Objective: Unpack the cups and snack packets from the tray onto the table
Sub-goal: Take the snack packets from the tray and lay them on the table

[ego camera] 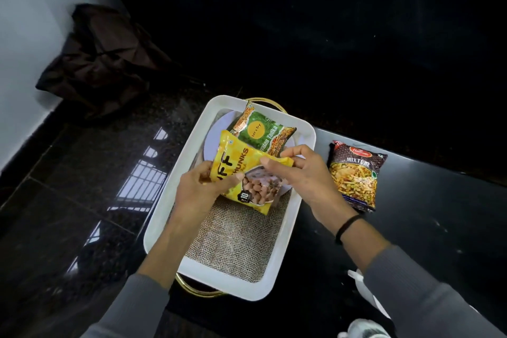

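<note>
Now the yellow packet is held over the white tray by both hands. Its left side is gripped by the left hand, and its right edge is pinched by the right hand. A green packet is laid at the tray's far end. A dark packet is laid on the table, just right of the tray.

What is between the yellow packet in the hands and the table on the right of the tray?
Only the tray's right rim lies between. Left hand and right hand grip the yellow packet over the tray. The Mixture packet occupies part of the table.
</note>
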Demonstrator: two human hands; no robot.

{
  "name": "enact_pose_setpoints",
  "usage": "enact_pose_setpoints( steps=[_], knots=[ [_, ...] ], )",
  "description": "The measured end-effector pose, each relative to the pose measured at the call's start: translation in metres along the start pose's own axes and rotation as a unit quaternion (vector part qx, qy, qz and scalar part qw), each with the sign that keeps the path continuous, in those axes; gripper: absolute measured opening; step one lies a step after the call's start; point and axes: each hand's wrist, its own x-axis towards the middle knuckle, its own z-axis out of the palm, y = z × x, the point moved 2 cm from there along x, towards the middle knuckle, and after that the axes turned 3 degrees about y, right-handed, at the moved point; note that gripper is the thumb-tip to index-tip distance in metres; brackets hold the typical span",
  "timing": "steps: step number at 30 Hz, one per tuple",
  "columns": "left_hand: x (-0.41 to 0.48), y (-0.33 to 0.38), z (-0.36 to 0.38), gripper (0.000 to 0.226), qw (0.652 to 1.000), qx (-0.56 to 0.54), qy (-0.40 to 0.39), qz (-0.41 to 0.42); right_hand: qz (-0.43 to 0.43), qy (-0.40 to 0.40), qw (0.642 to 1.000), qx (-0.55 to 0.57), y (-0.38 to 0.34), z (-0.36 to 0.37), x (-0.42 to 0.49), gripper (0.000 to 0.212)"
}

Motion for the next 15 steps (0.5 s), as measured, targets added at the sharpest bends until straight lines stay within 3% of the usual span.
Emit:
enact_pose_setpoints(
  steps=[3, 7, 11, 15],
  knots=[
    [-0.004, 0.009, -0.004, 0.038, 0.992, -0.128, -0.018, -0.001, 0.003, -0.016, 1.0, 0.021, 0.003, -0.004, -0.007, 0.044],
    [-0.007, 0.024, 0.0, 0.061, 0.981, -0.189, -0.024, 0.037, 0.006, -0.072, 0.994, 0.078, 0.005, -0.008, -0.013, 0.04],
    [-0.014, 0.039, 0.014, 0.037, 0.984, -0.149, -0.088, 0.048, -0.002, -0.135, 0.989, 0.055, 0.001, -0.008, -0.023, 0.039],
    [-0.021, 0.046, 0.023, 0.048, 0.982, -0.12, -0.135, 0.057, -0.013, -0.129, 0.987, 0.096, -0.006, -0.013, -0.032, 0.034]
  ],
)
